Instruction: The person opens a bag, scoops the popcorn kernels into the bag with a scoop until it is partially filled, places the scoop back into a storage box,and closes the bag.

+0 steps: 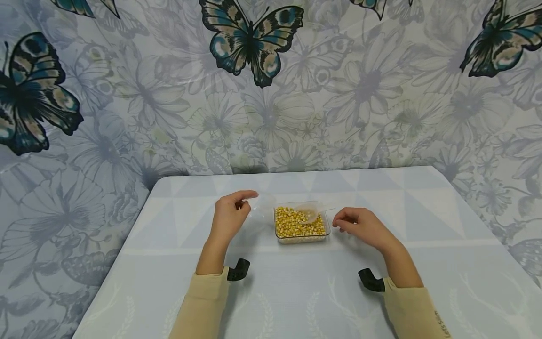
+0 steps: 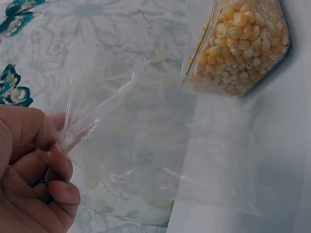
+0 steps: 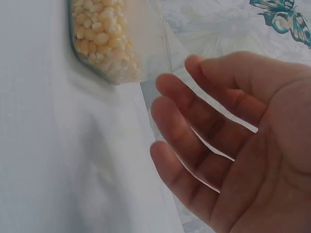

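- Plastic bag (image 2: 146,145), see-through, spans between the left hand (image 1: 228,214) and the container (image 1: 302,240) of corn kernels (image 1: 292,223) on the surface (image 1: 288,292).
- Left fingers are clamped on the bag's edge; right hand (image 1: 360,226) has its fingers loosely bent, apparently gripping nothing, near the container.
- Step in hand seems to be readying the bag; next move likely calls for parting its mouth, then using the clear scoop (image 1: 311,216).
- Right sleeve (image 1: 408,308) bears dark marks, perhaps lettering, too small to read; no brand or label is legible.
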### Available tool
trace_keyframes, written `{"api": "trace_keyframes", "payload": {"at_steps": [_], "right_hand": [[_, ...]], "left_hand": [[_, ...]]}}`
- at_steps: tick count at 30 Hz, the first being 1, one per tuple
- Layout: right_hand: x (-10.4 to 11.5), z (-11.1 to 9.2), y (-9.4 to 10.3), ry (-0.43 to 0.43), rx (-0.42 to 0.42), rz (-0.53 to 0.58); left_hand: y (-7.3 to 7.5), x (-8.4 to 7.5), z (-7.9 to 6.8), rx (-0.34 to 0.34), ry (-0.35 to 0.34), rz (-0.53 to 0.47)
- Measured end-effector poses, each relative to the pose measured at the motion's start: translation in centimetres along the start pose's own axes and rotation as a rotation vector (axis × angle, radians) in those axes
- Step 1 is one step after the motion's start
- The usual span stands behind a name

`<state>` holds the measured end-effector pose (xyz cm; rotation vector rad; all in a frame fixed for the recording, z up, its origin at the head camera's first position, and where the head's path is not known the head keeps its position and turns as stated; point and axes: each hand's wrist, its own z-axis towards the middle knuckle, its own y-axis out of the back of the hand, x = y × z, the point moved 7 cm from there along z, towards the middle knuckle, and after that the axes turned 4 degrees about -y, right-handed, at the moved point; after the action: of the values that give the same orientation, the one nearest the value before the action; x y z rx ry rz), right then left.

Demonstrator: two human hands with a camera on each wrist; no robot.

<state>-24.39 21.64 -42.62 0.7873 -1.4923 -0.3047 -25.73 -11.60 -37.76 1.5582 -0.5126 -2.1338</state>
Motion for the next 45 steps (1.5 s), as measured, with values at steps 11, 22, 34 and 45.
{"api": "trace_keyframes", "payload": {"at_steps": [11,22,34,45], "right_hand": [[-0.3,0.2,1.1,-0.041,-0.246,-0.094],[1.0,0.3,0.1,0.060,-0.344,-0.192],[2.4,0.1,-0.9,0.157,-0.400,-0.315],[2.4,-0.1,-0.4,0.188,-0.465,-0.346]], "left_hand": [[-0.7,-0.2,0.0,0.073,-0.024,0.011],[-0.6,-0.3,-0.1,0.117,-0.049,0.016],[-1.1,-0.3,-0.1,0.171,-0.069,0.012],[-1.3,-0.1,-0.1,0.188,-0.041,0.023]]}}
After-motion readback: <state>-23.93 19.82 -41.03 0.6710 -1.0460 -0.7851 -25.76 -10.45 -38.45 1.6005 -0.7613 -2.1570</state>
